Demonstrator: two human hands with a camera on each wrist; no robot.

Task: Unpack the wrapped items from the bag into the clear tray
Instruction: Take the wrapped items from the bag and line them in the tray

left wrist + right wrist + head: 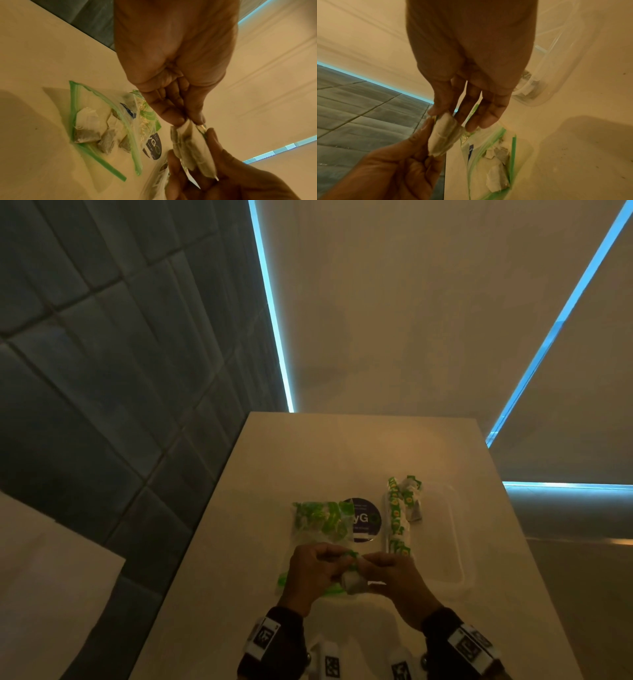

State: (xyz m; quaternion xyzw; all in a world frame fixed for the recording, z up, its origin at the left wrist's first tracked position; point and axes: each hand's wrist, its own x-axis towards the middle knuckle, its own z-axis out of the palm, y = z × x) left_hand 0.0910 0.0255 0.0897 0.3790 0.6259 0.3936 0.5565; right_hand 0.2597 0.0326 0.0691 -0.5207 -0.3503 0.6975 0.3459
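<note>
Both hands meet over the near middle of the pale table (342,453), holding one small white wrapped item (352,582) between them. My left hand (317,571) pinches its top end (186,125) with thumb and forefinger. My right hand (394,575) grips it from the other side, its fingers (471,127) against the wrapper (443,136). Just beyond the hands, a clear zip bag (322,525) with a green seal lies flat, with several wrapped items (89,129) inside. On the right stands the clear tray (459,546), with a green-printed wrapped strip (399,515) along its left side.
A dark round label (366,520) shows between the bag and the tray. The table's left edge drops to grey floor tiles (102,371). A pale wall (411,302) with blue light strips rises behind the table. Another pale surface (44,594) sits at the lower left.
</note>
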